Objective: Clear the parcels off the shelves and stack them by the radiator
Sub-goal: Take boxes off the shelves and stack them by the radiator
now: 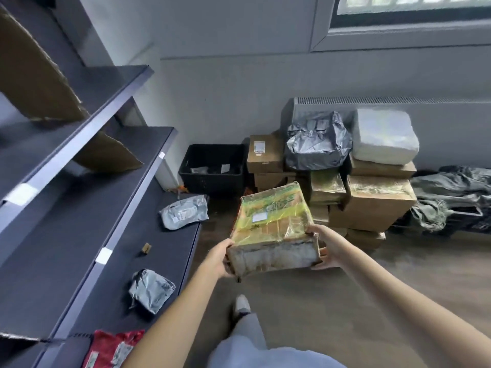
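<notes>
Both hands, left (pixel 221 257) and right (pixel 328 249), clasp the box (pixel 273 227) by its near corners; its long axis points ahead to the stack (pixel 372 197) by the radiator (pixel 398 104).

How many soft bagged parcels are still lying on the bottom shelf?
3: a grey bag at the far end, a grey bag midway, and a red bag nearest, cut off by the frame edge. More may lie out of view.
</notes>
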